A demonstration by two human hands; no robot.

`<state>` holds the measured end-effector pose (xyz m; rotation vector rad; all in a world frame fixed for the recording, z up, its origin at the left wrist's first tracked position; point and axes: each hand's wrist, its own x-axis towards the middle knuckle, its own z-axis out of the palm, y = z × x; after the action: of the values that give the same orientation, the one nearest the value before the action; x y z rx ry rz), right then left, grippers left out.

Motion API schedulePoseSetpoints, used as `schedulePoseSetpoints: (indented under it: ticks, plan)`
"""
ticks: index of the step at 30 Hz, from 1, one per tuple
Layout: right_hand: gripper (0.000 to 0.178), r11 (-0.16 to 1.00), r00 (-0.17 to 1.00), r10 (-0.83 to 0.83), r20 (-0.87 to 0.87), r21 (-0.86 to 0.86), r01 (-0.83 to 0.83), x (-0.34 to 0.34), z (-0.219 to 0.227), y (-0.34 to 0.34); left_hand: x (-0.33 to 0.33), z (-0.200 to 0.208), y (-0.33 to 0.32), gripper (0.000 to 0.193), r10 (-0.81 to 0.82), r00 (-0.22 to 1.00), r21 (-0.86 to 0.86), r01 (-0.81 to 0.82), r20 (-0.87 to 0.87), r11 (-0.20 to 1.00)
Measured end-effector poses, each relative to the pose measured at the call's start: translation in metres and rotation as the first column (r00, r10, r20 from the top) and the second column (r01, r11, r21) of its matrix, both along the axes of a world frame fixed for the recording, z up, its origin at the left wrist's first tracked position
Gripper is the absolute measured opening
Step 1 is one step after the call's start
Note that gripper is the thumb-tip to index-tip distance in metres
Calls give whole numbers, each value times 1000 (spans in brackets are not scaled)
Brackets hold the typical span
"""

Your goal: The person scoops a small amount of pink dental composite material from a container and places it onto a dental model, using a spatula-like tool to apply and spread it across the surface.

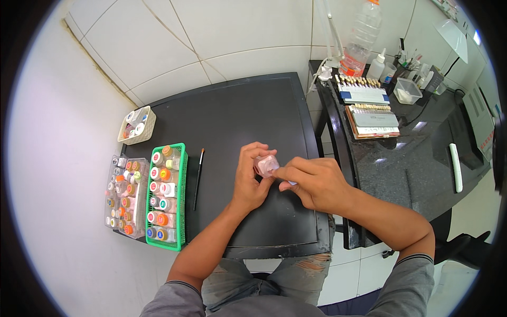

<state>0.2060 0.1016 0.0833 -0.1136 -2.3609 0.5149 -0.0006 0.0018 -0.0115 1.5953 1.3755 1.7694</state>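
Note:
My left hand is wrapped around a small clear bottle with pinkish contents, held above the black table. The fingertips of my right hand touch the near right side of the bottle. A pale bluish-white piece shows at the curled fingers of that hand; it may be a cap, but most of it is hidden. To the left of my left hand, a thin brush with a black handle lies on the table, its orange-brown tip pointing away from me.
A green basket of capped bottles stands at the left, beside clear boxes of more bottles and a cream basket. On the right-hand desk are shade guides, a large plastic bottle and a white stick-shaped object.

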Motion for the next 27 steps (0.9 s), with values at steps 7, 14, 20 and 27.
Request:
schedulePoseSetpoints:
  ticks: [7, 14, 20, 27]
  plan:
    - [20, 1000, 997, -26, -77, -12, 25, 0, 4, 0, 3, -3, -3, 58, -82, 993, -45, 86, 81, 995]
    - [23, 997, 998, -39, -51, -64, 36, 4, 6, 3, -1, 7, -7, 77, -90, 996, -129, 87, -20, 988]
    - [20, 999, 1000, -8, -30, -43, 6, 2, 3, 3, 0, 9, -5, 73, -69, 997, -73, 67, -24, 995]
    - [20, 999, 997, -30, -76, -41, 27, 2, 2, 5, -1, 3, -3, 66, -41, 999, -107, 39, -15, 993]
